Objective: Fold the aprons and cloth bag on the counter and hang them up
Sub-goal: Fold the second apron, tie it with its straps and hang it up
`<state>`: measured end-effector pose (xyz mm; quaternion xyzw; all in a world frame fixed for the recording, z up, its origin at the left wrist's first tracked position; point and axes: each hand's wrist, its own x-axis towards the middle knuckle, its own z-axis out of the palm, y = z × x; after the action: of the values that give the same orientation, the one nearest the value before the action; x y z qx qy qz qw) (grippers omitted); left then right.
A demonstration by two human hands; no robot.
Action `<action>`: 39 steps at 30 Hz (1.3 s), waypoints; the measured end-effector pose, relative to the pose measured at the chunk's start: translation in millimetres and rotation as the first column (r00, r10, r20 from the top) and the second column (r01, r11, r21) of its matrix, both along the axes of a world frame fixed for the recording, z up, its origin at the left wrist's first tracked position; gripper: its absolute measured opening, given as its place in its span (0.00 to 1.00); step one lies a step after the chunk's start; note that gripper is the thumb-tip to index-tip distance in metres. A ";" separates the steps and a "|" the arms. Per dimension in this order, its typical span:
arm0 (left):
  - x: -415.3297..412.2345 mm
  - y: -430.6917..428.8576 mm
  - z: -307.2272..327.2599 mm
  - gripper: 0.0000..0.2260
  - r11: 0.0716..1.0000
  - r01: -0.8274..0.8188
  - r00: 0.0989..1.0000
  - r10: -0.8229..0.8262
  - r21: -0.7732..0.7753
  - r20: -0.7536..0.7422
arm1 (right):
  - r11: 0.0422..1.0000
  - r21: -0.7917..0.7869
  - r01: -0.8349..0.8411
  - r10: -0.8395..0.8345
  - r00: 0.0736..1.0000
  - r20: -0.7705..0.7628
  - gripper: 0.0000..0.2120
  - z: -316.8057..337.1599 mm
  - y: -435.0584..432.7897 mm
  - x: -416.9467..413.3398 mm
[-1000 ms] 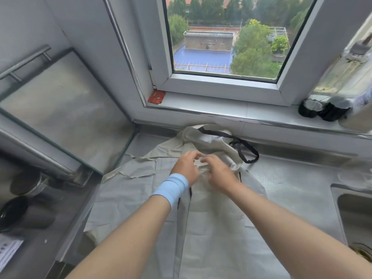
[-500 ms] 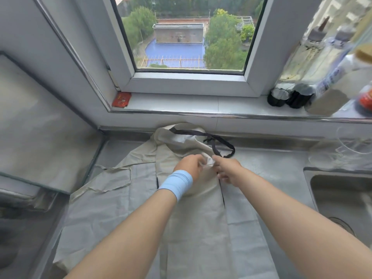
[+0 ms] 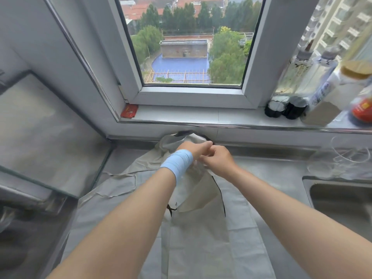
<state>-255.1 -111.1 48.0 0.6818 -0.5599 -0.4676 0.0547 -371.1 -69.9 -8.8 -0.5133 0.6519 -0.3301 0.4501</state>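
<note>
Currently left hand [image 3: 196, 150] and right hand [image 3: 219, 160] both pinch the far edge of the beige cloth apron [image 3: 201, 248]. Probably light, floppy; best held at hem corners.

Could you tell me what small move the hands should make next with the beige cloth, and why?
Probably draw the lifted top of the beige black-strapped cloth toward the body and lay it over its flat lower part: the left hand and right hand both pinch it, raised off the steel counter.
</note>
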 end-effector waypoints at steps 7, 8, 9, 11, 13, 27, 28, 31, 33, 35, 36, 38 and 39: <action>15.2 -9.9 5.7 0.16 0.998 -0.018 0.994 0.012 0.052 0.112 | 0.999 0.000 0.046 -0.046 0.985 0.168 0.09 2.2 27.2 -10.0; 15.7 -8.7 7.1 0.16 0.998 -0.043 0.994 0.039 0.043 0.103 | 0.998 0.049 0.029 -0.035 0.992 0.120 0.12 -1.6 32.1 -13.0; 15.1 -12.4 2.5 0.15 0.997 -0.071 0.995 0.068 0.036 0.071 | 0.995 0.098 -0.013 0.007 0.998 0.063 0.15 -6.1 36.8 -15.7; 13.9 -16.8 -0.5 0.12 0.988 -0.144 0.988 0.147 0.046 -0.047 | 0.987 0.146 -0.067 0.071 0.997 -0.021 0.10 -14.4 42.1 -18.5; 14.2 -25.0 -2.3 0.16 0.960 -0.268 0.941 0.279 0.084 -0.193 | 0.991 0.124 -0.047 0.063 0.990 -0.126 0.03 -18.3 45.8 -20.4; 25.4 29.5 -63.8 0.12 0.837 0.064 0.995 -0.097 -0.544 -0.032 | 0.976 -0.157 0.152 -0.215 0.786 -0.579 0.27 -53.9 39.4 -15.7; 33.5 39.0 -77.2 0.13 0.840 0.205 0.978 -0.190 -0.502 0.081 | 0.963 -0.266 0.039 -0.208 0.735 -0.645 0.27 -59.5 42.6 -9.8; 59.5 60.6 -112.5 0.20 0.737 0.625 0.755 -0.487 -0.257 0.440 | 0.933 -0.239 -0.269 -0.019 0.628 -0.778 0.33 -79.1 51.0 4.4; 80.4 72.2 -131.2 0.28 0.662 0.745 0.588 -0.592 -0.085 0.551 | 0.917 -0.040 -0.398 0.215 0.575 -0.790 0.38 -93.9 52.5 15.9; 97.4 80.4 -143.8 0.36 0.637 0.771 0.509 -0.624 0.009 0.594 | 0.889 0.154 -0.430 0.384 0.520 -0.763 0.39 -102.7 51.9 20.3; 104.1 84.0 -147.7 0.39 0.637 0.770 0.498 -0.628 0.028 0.599 | 0.875 0.216 -0.433 0.433 0.498 -0.752 0.38 -105.0 49.1 21.2; 112.6 91.7 -151.9 0.41 0.632 0.775 0.487 -0.616 0.020 0.619 | 0.841 0.303 -0.448 0.494 0.408 -0.768 0.37 -106.3 43.8 20.7; 114.0 95.8 -151.3 0.40 0.626 0.780 0.483 -0.601 -0.002 0.636 | 0.827 0.326 -0.459 0.511 0.370 -0.776 0.37 -106.9 42.0 19.2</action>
<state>-141.1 -15.4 -103.4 0.4851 -0.8380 -0.1292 -0.2141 -352.0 -27.9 -115.7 -0.7614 0.6132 0.1223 0.1713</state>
